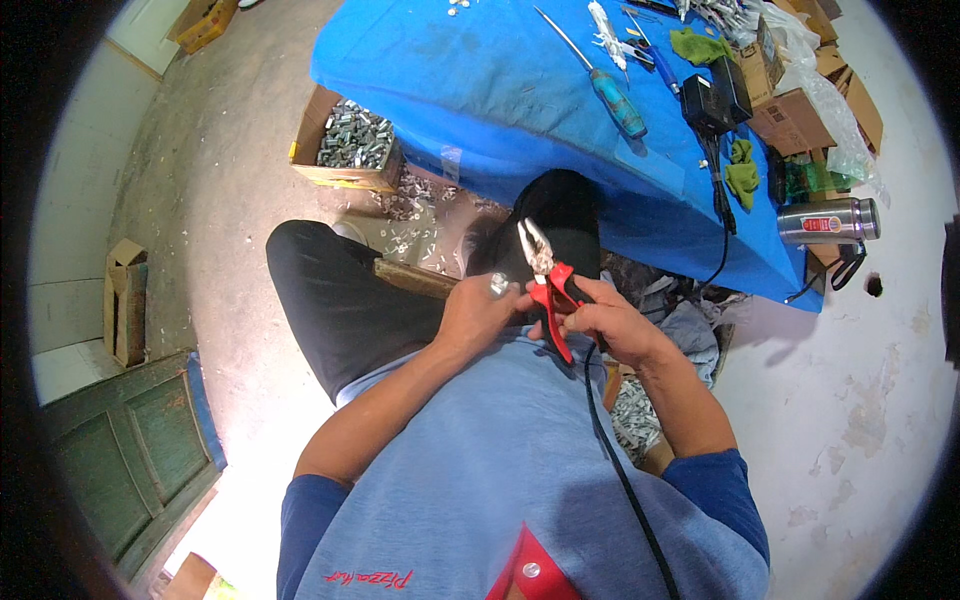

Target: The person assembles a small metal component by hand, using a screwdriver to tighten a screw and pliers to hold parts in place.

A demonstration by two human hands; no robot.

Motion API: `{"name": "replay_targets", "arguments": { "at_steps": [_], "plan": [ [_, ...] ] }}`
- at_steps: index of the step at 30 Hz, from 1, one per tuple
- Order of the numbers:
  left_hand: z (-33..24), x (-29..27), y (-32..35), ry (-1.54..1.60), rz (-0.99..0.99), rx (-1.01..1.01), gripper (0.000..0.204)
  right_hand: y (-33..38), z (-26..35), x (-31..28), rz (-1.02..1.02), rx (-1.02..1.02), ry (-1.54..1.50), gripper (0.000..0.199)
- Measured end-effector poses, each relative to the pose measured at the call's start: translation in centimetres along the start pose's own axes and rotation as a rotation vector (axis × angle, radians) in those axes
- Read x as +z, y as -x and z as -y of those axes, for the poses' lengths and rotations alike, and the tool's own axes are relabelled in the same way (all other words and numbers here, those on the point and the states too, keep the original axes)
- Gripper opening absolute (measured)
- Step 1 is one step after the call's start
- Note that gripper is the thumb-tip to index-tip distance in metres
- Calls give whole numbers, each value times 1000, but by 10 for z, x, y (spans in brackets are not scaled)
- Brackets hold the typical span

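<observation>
Over my lap, my right hand (618, 325) is wrapped round a pair of pliers (541, 262) with red handles. Their metal jaws point up, toward the table. Close beside the handles is my left hand (472, 318), its fingers curled. A small shiny silver piece (499, 284) shows at the left hand's fingers; its kind is too small to tell. A black cable (618, 455) runs from near the right hand down across my blue shirt.
A blue-covered table (460, 80) stands ahead, bearing a teal-handled screwdriver (612, 100), a black power adapter (706, 105) and a steel flask (828, 220). Below it, a cardboard box (345, 176) holds many small metal parts. Loose pieces litter the floor; a white wall is at right.
</observation>
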State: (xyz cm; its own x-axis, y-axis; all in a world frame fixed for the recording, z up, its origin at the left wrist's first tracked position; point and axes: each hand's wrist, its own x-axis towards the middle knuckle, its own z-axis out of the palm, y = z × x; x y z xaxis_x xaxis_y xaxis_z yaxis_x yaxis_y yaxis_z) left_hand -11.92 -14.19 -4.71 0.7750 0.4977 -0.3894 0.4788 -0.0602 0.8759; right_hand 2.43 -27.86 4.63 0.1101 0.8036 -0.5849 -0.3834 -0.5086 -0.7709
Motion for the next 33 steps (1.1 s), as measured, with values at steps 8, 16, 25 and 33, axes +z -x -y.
{"name": "replay_targets", "arguments": {
  "at_steps": [8,16,25,33],
  "plan": [
    [-4,-3,3,27,41,46,25,-16,1,1,4,-93,-118,48],
    [12,6,-2,38,52,42,23,-19,1,6,-48,-72,-122,52],
    [-5,-1,4,-97,-17,48,20,-11,7,15,-92,-96,-76,53],
    [8,6,-1,-75,10,75,16,-15,-4,6,-72,-77,-65,56]
  ]
}}
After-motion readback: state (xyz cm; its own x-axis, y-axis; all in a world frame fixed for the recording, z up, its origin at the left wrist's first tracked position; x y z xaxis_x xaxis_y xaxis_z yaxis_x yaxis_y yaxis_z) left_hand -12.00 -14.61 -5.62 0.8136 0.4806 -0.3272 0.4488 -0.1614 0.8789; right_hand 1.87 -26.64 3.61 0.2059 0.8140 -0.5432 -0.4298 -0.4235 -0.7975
